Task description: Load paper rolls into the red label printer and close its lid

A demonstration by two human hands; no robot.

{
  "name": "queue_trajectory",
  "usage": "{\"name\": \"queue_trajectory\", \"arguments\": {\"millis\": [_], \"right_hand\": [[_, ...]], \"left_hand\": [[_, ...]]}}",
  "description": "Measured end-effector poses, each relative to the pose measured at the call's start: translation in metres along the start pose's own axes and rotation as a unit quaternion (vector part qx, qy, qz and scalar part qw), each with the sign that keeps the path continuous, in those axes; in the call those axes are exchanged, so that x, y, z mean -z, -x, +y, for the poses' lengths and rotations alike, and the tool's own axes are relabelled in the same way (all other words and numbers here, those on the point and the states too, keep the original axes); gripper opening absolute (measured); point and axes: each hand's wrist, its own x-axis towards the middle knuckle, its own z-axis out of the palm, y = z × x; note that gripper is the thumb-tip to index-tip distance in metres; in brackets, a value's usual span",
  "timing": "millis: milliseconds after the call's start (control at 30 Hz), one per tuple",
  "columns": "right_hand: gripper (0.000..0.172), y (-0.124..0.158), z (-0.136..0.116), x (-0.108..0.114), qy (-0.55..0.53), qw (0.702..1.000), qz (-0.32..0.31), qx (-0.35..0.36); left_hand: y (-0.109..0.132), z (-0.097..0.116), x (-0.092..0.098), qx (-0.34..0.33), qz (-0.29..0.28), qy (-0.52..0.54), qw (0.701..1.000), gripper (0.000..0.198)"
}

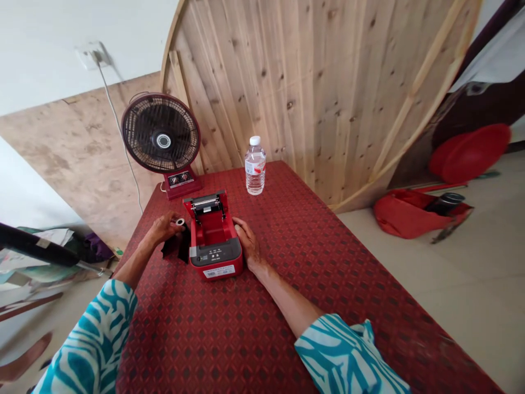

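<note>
A red and black receipt printer [217, 265] sits on the table, its lid [206, 203] tilted up and its red paper bay exposed. Against the printer's right side lies my right hand [249, 246], fingers curled along the casing and gripping it. To the left of the printer, my left hand [164, 228] pinches a small roll [180, 222] whose pale round end with a dark centre faces up. Black sheet-like material [175, 249] stands below that hand, beside the printer; whether it belongs to the roll I cannot tell.
A dark red electric fan [162, 137] stands at the table's far left corner. Behind the printer is a clear water bottle [255, 169] with a white cap. The patterned red table [279, 323] ends near a large wooden disc [287, 82]. Red items [414, 213] lie on the floor at right.
</note>
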Motion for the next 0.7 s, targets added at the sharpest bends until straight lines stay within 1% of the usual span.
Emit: {"name": "queue_trajectory", "arguments": {"millis": [133, 167, 233, 300, 367, 467, 533, 600, 700], "right_hand": [[0.043, 0.000, 0.001, 0.000, -0.001, 1.000, 0.000, 0.004], [0.043, 0.000, 0.001, 0.000, -0.001, 1.000, 0.001, 0.005], [0.043, 0.000, 0.001, 0.000, -0.002, 1.000, 0.003, 0.004], [0.043, 0.000, 0.000, -0.001, -0.006, 1.000, 0.006, 0.000], [0.042, 0.000, 0.000, -0.001, -0.006, 1.000, 0.011, -0.004], [0.042, 0.000, 0.001, -0.001, -0.002, 1.000, 0.012, -0.002], [0.043, -0.001, 0.002, -0.001, -0.001, 1.000, 0.011, 0.001], [0.043, -0.001, 0.003, -0.001, -0.001, 1.000, 0.007, 0.005], [0.042, -0.002, 0.004, 0.000, 0.002, 1.000, 0.003, 0.012]], "left_hand": [[0.012, -0.019, 0.026, -0.010, 0.025, 0.091, 0.996, 0.069], [0.017, -0.024, 0.031, -0.007, 0.031, 0.107, 0.994, 0.074], [0.029, -0.035, 0.038, 0.003, 0.023, 0.128, 0.991, 0.076], [0.041, -0.042, 0.035, 0.015, 0.001, 0.145, 0.989, 0.073], [0.049, -0.047, 0.025, 0.030, -0.011, 0.165, 0.986, 0.070], [0.052, -0.049, 0.008, 0.048, 0.004, 0.185, 0.982, 0.068], [0.053, -0.048, 0.004, 0.049, 0.022, 0.191, 0.980, 0.067], [0.056, -0.044, 0.007, 0.047, 0.029, 0.202, 0.978, 0.070], [0.067, -0.028, 0.021, 0.039, 0.023, 0.268, 0.962, 0.079]]}}
